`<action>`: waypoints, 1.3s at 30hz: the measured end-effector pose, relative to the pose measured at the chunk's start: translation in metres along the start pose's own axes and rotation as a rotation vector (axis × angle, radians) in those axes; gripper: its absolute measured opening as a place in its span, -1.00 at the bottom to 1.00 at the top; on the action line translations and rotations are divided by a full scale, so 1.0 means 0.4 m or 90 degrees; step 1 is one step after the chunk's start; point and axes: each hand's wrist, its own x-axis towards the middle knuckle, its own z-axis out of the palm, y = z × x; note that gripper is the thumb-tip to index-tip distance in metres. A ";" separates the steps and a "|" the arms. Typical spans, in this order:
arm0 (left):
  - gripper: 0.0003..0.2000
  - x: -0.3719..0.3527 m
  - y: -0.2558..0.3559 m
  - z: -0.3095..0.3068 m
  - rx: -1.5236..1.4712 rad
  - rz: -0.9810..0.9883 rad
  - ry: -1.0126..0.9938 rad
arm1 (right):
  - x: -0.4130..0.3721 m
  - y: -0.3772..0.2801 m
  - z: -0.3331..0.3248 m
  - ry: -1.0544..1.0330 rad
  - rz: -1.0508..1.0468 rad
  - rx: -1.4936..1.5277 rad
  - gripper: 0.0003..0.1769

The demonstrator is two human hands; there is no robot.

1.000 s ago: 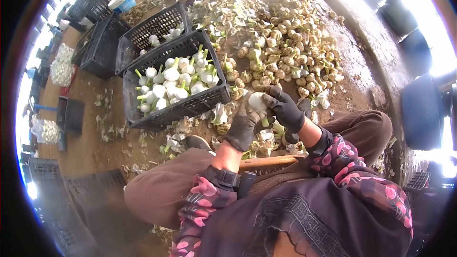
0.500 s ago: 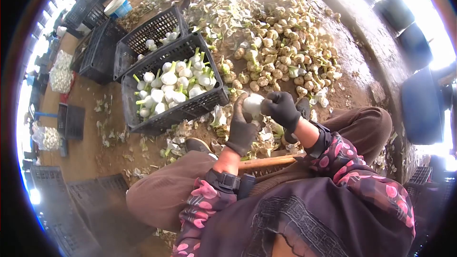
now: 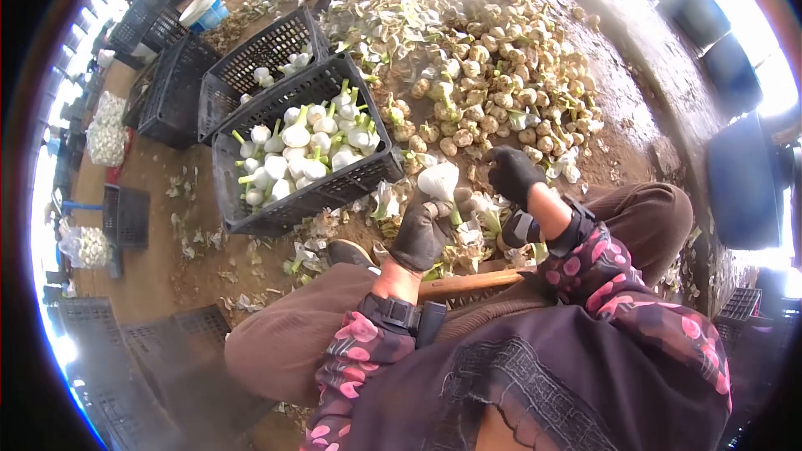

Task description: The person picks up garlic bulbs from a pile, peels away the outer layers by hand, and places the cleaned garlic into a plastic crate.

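Note:
A peeled white garlic bulb (image 3: pixel 439 181) with a green stem pointing down is held by my left hand (image 3: pixel 421 234), in a dark glove. My right hand (image 3: pixel 514 174), also gloved, is off the bulb to the right, its fingers curled; what they hold, if anything, is too small to make out. Beyond it lies a heap of unpeeled garlic bulbs (image 3: pixel 501 75). To the left stands a black crate (image 3: pixel 309 199) of white bulbs with green stems.
Behind the full crate is another black crate (image 3: pixel 251 58) with a few bulbs. Peeled skins (image 3: pixel 384 17) litter the floor. A white and blue bucket (image 3: pixel 205 11) is at the back left, bagged garlic (image 3: pixel 109 129) at the far left, blue containers (image 3: pixel 743 184) at the right.
My right hand has come off the bulb and moved to the right. The bulb now shows in my left hand with its stem downward.

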 end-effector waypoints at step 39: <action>-0.46 0.037 0.012 -0.081 0.319 -0.050 0.097 | 0.129 -0.028 0.131 -0.195 0.014 -0.107 -0.73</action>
